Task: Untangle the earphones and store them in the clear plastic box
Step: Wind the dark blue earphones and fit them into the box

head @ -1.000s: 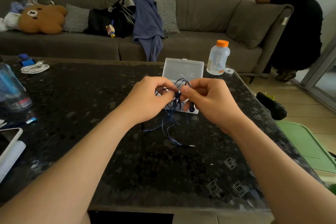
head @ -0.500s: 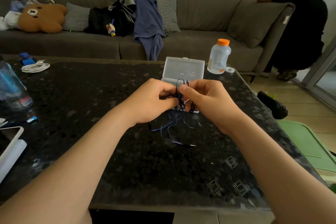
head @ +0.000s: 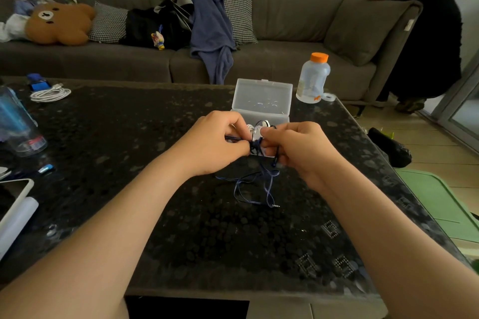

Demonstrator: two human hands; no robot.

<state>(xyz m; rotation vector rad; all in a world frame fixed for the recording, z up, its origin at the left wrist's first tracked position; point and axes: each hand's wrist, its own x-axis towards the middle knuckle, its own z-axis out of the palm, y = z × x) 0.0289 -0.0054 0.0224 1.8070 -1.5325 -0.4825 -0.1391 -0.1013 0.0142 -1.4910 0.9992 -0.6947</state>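
Dark blue earphones (head: 259, 184) hang in a tangle between my hands over the black speckled table (head: 155, 215). My left hand (head: 215, 145) pinches the knot from the left. From the right, my right hand (head: 298, 147) pinches the same knot, and a strand runs down under its fingers. Loose loops and the jack plug (head: 276, 205) lie on the table below. The clear plastic box (head: 261, 98) stands open just behind my hands, its lid upright; white cable shows inside it.
A clear bottle with an orange cap (head: 313, 77) stands right of the box. A coiled white cable (head: 50, 93), a blue tumbler (head: 18, 124) and a tablet (head: 13, 197) sit at the left. A sofa runs behind; a person in black crouches at the far right.
My hands have drawn slightly apart and shifted on the knot. The hanging loops have slid a little to the right on the table.
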